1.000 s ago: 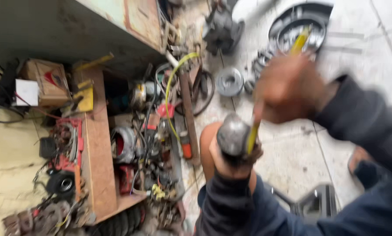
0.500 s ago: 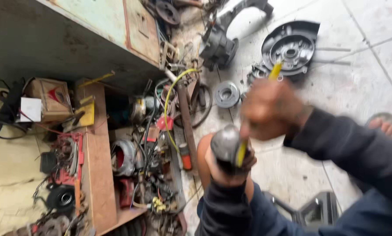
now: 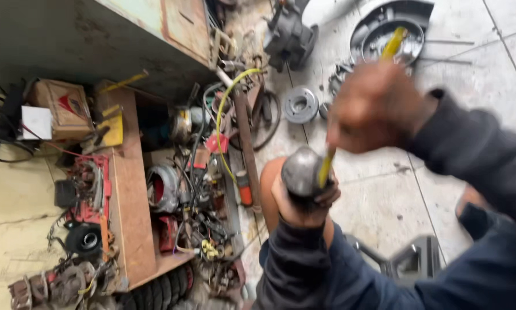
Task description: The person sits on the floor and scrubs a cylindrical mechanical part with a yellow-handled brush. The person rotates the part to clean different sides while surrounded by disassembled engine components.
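Pale floor tiles point(image 3: 384, 206) are being shown across the right half of the frame, while a heap of workshop clutter is being spread over the left half. At lower centre a rounded grey metal part point(image 3: 300, 171) is being gripped from below by the left hand point(image 3: 301, 204), its fingers being wrapped closed around the underside. Just above and to the right, the right hand point(image 3: 376, 106) is being caught in blur, fisted shut around the shaft of a yellow-handled tool point(image 3: 394, 43); the yellow grip is being seen sticking up past the knuckles toward the upper right, and the lower yellow length point(image 3: 326, 167) is being pressed against the side of the grey part. How the tool's tip meets the part cannot be told. Dark sleeves are being worn on both arms.

Behind the hands, at the top right, a round dark housing cover point(image 3: 384, 31) is being left lying on the tiles, with a grey pulley disc point(image 3: 301, 104) near it at upper centre. A yellow hose point(image 3: 226, 109) is being looped through the scrap at centre. At the left a wooden shelf board point(image 3: 129, 206) is being loaded with a cardboard box point(image 3: 60, 106) and red motor parts point(image 3: 88, 189).
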